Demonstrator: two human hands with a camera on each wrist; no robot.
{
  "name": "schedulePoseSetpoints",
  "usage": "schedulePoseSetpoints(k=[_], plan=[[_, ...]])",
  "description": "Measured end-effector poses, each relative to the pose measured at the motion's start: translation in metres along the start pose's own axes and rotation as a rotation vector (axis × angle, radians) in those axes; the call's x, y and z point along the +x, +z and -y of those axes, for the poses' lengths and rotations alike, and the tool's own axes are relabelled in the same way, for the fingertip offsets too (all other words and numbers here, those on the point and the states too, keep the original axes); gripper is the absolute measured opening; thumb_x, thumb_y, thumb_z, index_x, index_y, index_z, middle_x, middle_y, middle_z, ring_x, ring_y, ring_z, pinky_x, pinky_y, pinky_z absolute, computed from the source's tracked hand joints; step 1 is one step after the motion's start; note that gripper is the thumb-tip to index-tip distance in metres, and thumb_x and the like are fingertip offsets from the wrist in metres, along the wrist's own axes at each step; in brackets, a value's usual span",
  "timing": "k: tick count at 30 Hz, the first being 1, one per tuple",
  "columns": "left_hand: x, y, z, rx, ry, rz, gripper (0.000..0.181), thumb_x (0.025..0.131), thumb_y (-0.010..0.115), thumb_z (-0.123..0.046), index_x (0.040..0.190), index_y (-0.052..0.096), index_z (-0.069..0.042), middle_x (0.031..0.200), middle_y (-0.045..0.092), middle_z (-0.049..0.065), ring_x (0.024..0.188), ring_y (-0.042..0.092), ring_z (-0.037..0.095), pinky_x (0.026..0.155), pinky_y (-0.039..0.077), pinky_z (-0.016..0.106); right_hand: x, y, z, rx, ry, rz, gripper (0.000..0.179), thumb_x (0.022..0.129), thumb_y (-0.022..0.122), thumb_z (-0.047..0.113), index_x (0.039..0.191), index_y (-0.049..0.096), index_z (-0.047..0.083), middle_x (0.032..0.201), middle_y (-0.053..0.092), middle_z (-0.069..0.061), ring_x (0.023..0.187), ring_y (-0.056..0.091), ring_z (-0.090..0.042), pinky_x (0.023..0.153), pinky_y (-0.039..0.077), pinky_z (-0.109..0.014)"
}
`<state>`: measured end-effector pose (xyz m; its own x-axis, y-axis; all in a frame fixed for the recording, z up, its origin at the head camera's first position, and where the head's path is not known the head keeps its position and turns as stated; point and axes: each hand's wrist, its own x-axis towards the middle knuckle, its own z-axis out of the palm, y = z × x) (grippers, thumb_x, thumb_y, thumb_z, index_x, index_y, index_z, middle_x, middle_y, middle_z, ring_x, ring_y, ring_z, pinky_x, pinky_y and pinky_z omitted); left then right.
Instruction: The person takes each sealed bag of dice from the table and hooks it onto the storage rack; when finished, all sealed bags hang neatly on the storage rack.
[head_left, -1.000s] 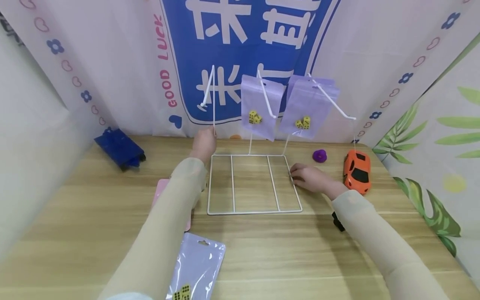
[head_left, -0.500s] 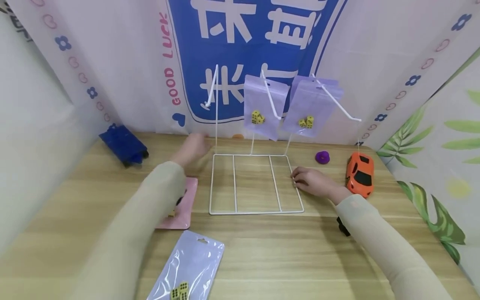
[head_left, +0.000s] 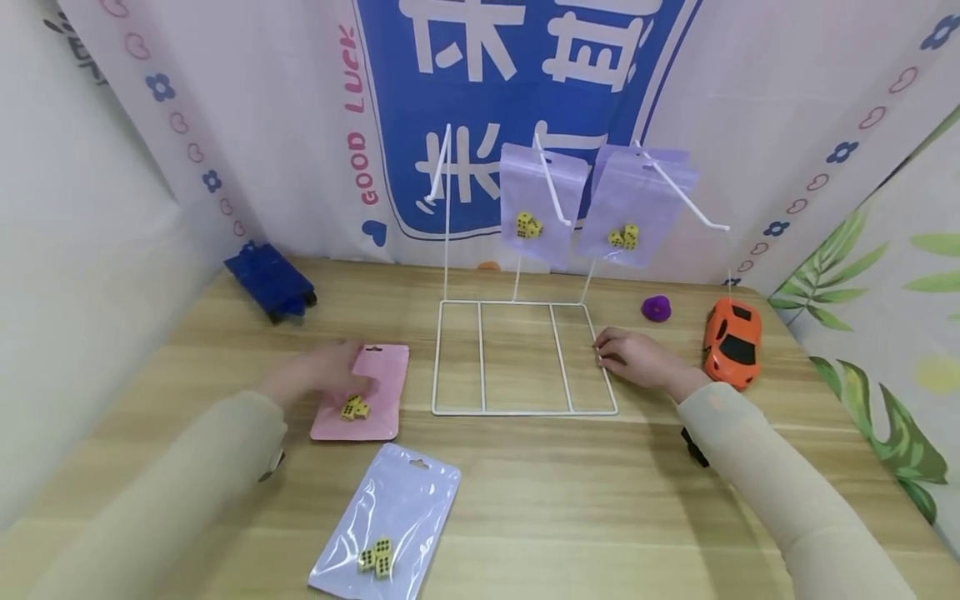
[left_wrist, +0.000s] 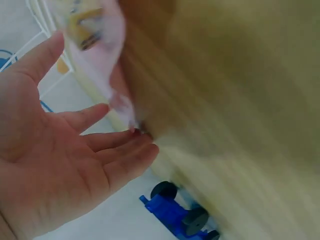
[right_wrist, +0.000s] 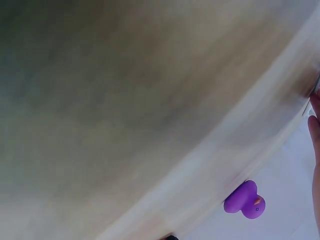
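Observation:
In the head view my left hand lies over the upper left part of a pink zip bag with yellow dice in it. The left wrist view shows that hand with its fingers extended and the thumb spread, fingertips right at the bag's edge. My right hand holds the right side bar of a white wire display rack between fingers and thumb. Purple bags of dice hang on the rack's middle hook and right hook; its left hook is bare.
A lilac bag of yellow dice lies at the front. A blue toy vehicle stands back left. To the right are a purple rubber duck and an orange toy car; a small black object lies beside my right sleeve.
My left hand has let go of the rack's left upright and come down and left onto the pink bag. My right hand has stayed at the rack's right side bar.

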<state>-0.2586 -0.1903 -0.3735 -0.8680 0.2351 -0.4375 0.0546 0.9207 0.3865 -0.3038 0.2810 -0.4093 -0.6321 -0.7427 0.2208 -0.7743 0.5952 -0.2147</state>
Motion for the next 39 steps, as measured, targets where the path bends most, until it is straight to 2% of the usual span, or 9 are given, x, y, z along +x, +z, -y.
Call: schedulePoseSetpoints(k=[4, 7, 13, 16, 19, 24, 26, 32, 39], plan=[[-0.003, 0.006, 0.001, 0.034, 0.040, -0.079, 0.086, 0.080, 0.066, -0.044, 0.138, 0.027, 0.006, 0.135, 0.033, 0.031, 0.112, 0.041, 0.040, 0.095, 0.033, 0.056, -0.001, 0.000, 0.000, -0.004, 0.011, 0.006, 0.006, 0.081, 0.066, 0.002, 0.084, 0.067, -0.003, 0.099, 0.058, -0.014, 0.093, 0.058, -0.028, 0.083, 0.047, -0.040], [-0.001, 0.009, 0.001, 0.050, 0.051, -0.152, 0.077, 0.081, 0.068, -0.036, 0.136, 0.032, 0.006, 0.131, 0.035, 0.032, 0.115, 0.039, 0.044, 0.094, 0.034, 0.057, -0.002, -0.001, 0.001, -0.002, 0.009, 0.012, 0.006, 0.082, 0.066, 0.003, 0.084, 0.067, -0.002, 0.100, 0.058, -0.014, 0.093, 0.058, -0.028, 0.084, 0.047, -0.040], [0.007, 0.011, 0.005, 0.126, 0.123, -0.328, 0.032, 0.080, 0.063, -0.009, 0.107, 0.056, 0.008, 0.098, 0.055, 0.023, 0.090, 0.054, 0.036, 0.082, 0.044, 0.050, -0.002, -0.002, 0.005, 0.009, 0.010, 0.039, 0.005, 0.082, 0.066, 0.004, 0.082, 0.067, -0.001, 0.100, 0.058, -0.013, 0.092, 0.058, -0.027, 0.082, 0.048, -0.040], [0.008, 0.010, 0.006, 0.107, 0.125, -0.340, 0.022, 0.081, 0.060, -0.007, 0.099, 0.060, 0.006, 0.086, 0.057, 0.016, 0.080, 0.054, 0.030, 0.075, 0.045, 0.047, -0.002, -0.002, 0.005, 0.005, 0.015, 0.052, 0.005, 0.082, 0.066, 0.005, 0.082, 0.067, 0.000, 0.100, 0.058, -0.013, 0.092, 0.058, -0.027, 0.082, 0.048, -0.040], [0.005, 0.006, 0.006, -0.032, 0.132, -0.332, 0.020, 0.086, 0.055, -0.008, 0.101, 0.057, 0.005, 0.085, 0.057, 0.014, 0.077, 0.052, 0.027, 0.070, 0.046, 0.043, -0.002, -0.002, 0.006, -0.004, 0.018, 0.056, 0.005, 0.083, 0.066, 0.005, 0.083, 0.067, 0.000, 0.101, 0.058, -0.013, 0.092, 0.058, -0.026, 0.082, 0.048, -0.040], [-0.007, -0.008, -0.006, -0.360, 0.240, -0.365, 0.014, 0.093, 0.051, -0.015, 0.091, 0.051, 0.000, 0.077, 0.049, 0.008, 0.070, 0.046, 0.021, 0.058, 0.042, 0.029, -0.002, -0.004, 0.006, -0.008, 0.026, 0.062, 0.005, 0.083, 0.066, 0.005, 0.084, 0.068, 0.000, 0.102, 0.057, -0.013, 0.093, 0.058, -0.027, 0.082, 0.048, -0.040], [-0.013, -0.015, -0.018, -0.453, 0.267, -0.386, 0.024, 0.093, 0.054, -0.023, 0.089, 0.049, 0.000, 0.076, 0.046, 0.008, 0.070, 0.044, 0.020, 0.057, 0.040, 0.027, -0.002, -0.004, 0.005, -0.011, 0.028, 0.064, 0.006, 0.083, 0.065, 0.006, 0.084, 0.068, 0.001, 0.102, 0.057, -0.013, 0.093, 0.058, -0.027, 0.082, 0.048, -0.040], [-0.033, -0.038, -0.058, -0.670, 0.324, -0.456, 0.040, 0.091, 0.055, -0.035, 0.108, 0.053, 0.002, 0.091, 0.053, 0.011, 0.079, 0.049, 0.018, 0.065, 0.045, 0.023, -0.002, -0.003, 0.006, -0.022, 0.020, 0.059, 0.007, 0.083, 0.065, 0.006, 0.083, 0.067, 0.000, 0.101, 0.057, -0.013, 0.092, 0.058, -0.027, 0.082, 0.048, -0.039], [-0.059, -0.060, -0.100, -1.033, 0.536, -0.552, 0.021, 0.092, 0.055, -0.022, 0.106, 0.055, -0.005, 0.093, 0.059, 0.002, 0.079, 0.054, 0.012, 0.072, 0.048, 0.021, -0.002, -0.003, 0.008, -0.027, 0.010, 0.054, 0.006, 0.083, 0.065, 0.004, 0.083, 0.067, -0.002, 0.101, 0.057, -0.014, 0.092, 0.058, -0.027, 0.081, 0.048, -0.040]])
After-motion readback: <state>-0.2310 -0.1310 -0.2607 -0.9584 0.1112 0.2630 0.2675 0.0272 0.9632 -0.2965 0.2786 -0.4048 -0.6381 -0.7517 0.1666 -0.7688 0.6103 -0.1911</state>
